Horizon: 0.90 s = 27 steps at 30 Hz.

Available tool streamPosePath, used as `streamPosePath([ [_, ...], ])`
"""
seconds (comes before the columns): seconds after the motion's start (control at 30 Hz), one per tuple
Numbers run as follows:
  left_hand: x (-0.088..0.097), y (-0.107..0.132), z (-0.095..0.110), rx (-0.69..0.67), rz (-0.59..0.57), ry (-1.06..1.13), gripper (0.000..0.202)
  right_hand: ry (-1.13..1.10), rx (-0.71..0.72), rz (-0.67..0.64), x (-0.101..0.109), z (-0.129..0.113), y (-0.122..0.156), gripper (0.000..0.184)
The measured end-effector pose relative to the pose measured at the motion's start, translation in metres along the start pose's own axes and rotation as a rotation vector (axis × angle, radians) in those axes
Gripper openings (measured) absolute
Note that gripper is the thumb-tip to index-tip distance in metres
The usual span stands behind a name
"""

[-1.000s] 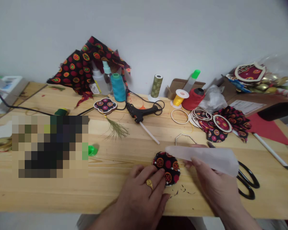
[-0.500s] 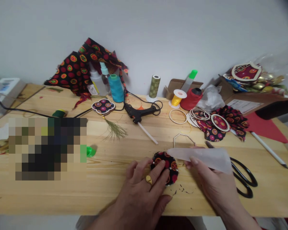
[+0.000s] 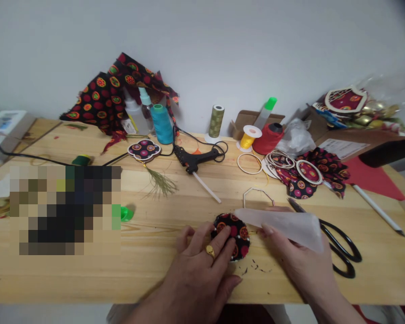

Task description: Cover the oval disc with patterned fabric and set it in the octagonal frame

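My left hand (image 3: 202, 261), a gold ring on one finger, lies with its fingers spread flat on a round patterned fabric piece (image 3: 230, 236), pressing it against the table. White dots show along the fabric's edge. My right hand (image 3: 297, 256) is closed around a translucent white squeeze bottle (image 3: 290, 225), held sideways. The bottle's narrow tip meets the top edge of the fabric piece; whether it touches is hard to tell. Partly behind my right hand lie black-handled scissors (image 3: 340, 243). Small dark scraps are scattered below the fabric.
Beyond my hands lie a black glue gun (image 3: 194, 159) with its cord and an octagonal frame (image 3: 258, 191). Thread spools, including a turquoise one (image 3: 162, 123), stand near the wall. To the right are wooden rings with fabric (image 3: 308, 173) and a white pencil (image 3: 378, 209).
The squeeze bottle has tilted slightly, its wide end a little lower, while its tip stays at the fabric's top edge. My left hand keeps its place on the fabric.
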<state>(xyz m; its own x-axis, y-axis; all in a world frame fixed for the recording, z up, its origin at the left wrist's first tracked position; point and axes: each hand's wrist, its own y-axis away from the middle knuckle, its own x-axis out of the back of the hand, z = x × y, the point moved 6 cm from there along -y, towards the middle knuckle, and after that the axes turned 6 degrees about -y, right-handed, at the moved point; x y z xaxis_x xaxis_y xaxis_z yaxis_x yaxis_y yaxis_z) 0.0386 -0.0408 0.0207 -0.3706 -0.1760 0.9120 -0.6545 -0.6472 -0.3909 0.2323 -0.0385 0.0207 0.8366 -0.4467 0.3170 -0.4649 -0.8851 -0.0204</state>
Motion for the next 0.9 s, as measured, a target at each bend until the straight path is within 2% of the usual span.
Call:
streamPosePath([
  [0.37, -0.004, 0.001, -0.001, 0.004, -0.015, 0.031, 0.034, 0.006, -0.023, -0.059, -0.001, 0.004, -0.001, 0.032],
  [0.6, -0.01, 0.007, -0.001, 0.034, -0.019, 0.065, 0.035, 0.023, -0.036, 0.093, 0.015, 0.005, 0.007, 0.033],
  [0.8, -0.007, 0.004, -0.001, 0.025, -0.004, 0.048, 0.034, 0.02, -0.013, 0.056, 0.01, 0.002, 0.009, 0.027],
  [0.9, -0.006, 0.002, -0.001, 0.018, -0.02, 0.039, 0.034, 0.032, -0.025, 0.079, 0.013, 0.003, 0.01, 0.027],
])
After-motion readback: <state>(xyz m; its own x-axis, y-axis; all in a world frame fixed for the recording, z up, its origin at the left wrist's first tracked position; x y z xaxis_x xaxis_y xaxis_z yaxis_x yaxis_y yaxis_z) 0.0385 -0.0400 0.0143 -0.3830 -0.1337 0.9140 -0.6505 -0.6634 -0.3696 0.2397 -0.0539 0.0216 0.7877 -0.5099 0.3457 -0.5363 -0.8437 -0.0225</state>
